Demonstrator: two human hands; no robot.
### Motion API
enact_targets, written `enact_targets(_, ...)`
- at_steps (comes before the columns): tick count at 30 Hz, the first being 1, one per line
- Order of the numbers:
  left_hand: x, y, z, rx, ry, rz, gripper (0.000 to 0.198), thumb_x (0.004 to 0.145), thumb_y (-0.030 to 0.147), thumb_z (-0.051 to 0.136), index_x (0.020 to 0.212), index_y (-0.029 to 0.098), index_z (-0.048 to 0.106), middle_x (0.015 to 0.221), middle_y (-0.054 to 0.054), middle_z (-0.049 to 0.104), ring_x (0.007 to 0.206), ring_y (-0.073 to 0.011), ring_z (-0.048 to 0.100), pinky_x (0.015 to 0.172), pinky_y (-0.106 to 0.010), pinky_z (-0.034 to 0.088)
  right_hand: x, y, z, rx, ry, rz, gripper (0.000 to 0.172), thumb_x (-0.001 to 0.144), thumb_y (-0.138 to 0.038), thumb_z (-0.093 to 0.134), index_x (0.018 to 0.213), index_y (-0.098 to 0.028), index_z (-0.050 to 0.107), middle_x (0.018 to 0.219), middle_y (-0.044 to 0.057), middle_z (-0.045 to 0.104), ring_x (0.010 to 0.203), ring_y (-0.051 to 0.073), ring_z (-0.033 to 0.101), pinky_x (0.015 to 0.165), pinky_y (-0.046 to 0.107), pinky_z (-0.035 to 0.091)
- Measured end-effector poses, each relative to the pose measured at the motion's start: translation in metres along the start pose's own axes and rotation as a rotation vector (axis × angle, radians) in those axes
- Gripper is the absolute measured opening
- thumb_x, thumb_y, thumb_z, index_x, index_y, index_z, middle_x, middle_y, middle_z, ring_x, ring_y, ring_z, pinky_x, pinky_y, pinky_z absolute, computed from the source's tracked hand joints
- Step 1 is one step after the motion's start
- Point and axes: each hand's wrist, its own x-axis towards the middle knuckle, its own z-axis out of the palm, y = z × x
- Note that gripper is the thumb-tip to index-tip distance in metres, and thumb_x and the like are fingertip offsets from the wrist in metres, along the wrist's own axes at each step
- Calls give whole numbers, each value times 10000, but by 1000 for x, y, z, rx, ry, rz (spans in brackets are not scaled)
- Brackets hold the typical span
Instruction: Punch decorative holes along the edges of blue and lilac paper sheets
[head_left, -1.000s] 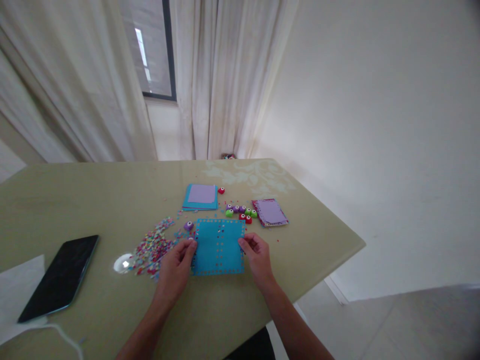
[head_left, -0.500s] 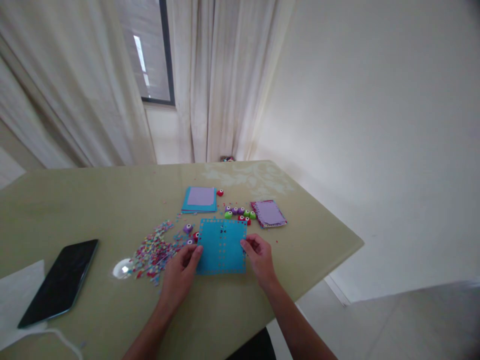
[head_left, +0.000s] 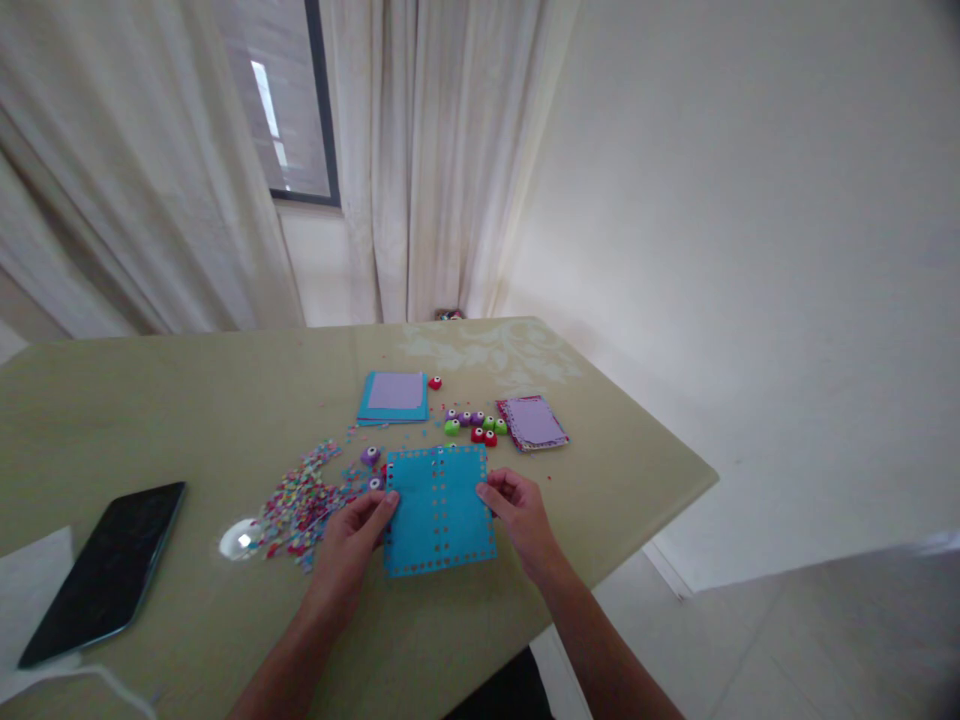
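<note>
A blue sheet of paper [head_left: 416, 515], punched with small holes along its edges and in two rows down its middle, is held up over the table. My left hand [head_left: 352, 535] pinches its left edge between thumb and fingers. At the right edge, my right hand [head_left: 521, 515] grips it the same way. Behind the sheet are small hole punches with eyes: purple ones [head_left: 370, 456] by its left corner, and green [head_left: 451, 427] and red ones [head_left: 490, 438] beyond its top edge. The sheet partly hides a red one near my left hand.
Punched paper confetti [head_left: 304, 500] lies heaped left of my hands, beside a clear round lid [head_left: 241, 540]. A black tablet [head_left: 109, 565] rests further left. Blue and lilac sheets [head_left: 396, 391] and a stack of punched lilac paper [head_left: 536, 422] lie at the back of the table [head_left: 225, 400].
The blue sheet has tilted up to face me more, its lower edge coming nearer. Both hands keep their hold on its sides. The view has shifted slightly.
</note>
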Motion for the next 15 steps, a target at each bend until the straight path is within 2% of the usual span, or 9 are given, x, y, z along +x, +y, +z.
enact_targets(5, 0, 3, -3, 83, -8, -2, 673, 622, 752, 902, 900, 149, 791, 494, 82, 458, 443, -83, 371, 440, -197, 248, 0, -14, -7, -9, -45, 60, 400, 678, -499, 954, 793, -184, 737, 722, -5, 675, 674, 140, 564, 670, 280, 457)
enact_targets(7, 0, 4, -5, 118, -16, 37, 673, 670, 753, 875, 945, 145, 796, 464, 95, 431, 411, -77, 347, 426, -196, 228, -1, -20, -12, -14, -73, 60, 403, 676, -498, 966, 809, -184, 751, 750, 1, 698, 697, 144, 591, 686, 280, 473)
enact_targets(10, -4, 8, -5, 204, -44, 141, 608, 756, 733, 829, 951, 159, 794, 471, 78, 484, 394, -95, 423, 413, -203, 299, -1, -28, -22, -27, -117, 17, 404, 687, -501, 975, 821, -188, 757, 748, -2, 703, 682, 138, 596, 662, 270, 471)
enact_targets(13, -15, 16, -4, 294, -86, 329, 474, 858, 655, 784, 929, 186, 792, 527, 44, 593, 387, -117, 518, 411, -221, 393, -4, -38, -36, -85, -130, -72, 374, 727, -498, 963, 821, -199, 759, 654, -22, 659, 590, 126, 559, 581, 259, 442)
enact_targets(15, -25, 24, -3, 362, -143, 434, 379, 936, 576, 737, 931, 203, 802, 491, 47, 588, 377, -132, 555, 419, -226, 439, -9, -47, -46, -126, -148, -152, 325, 773, -480, 944, 862, -208, 789, 690, 1, 703, 616, 147, 618, 611, 275, 496)
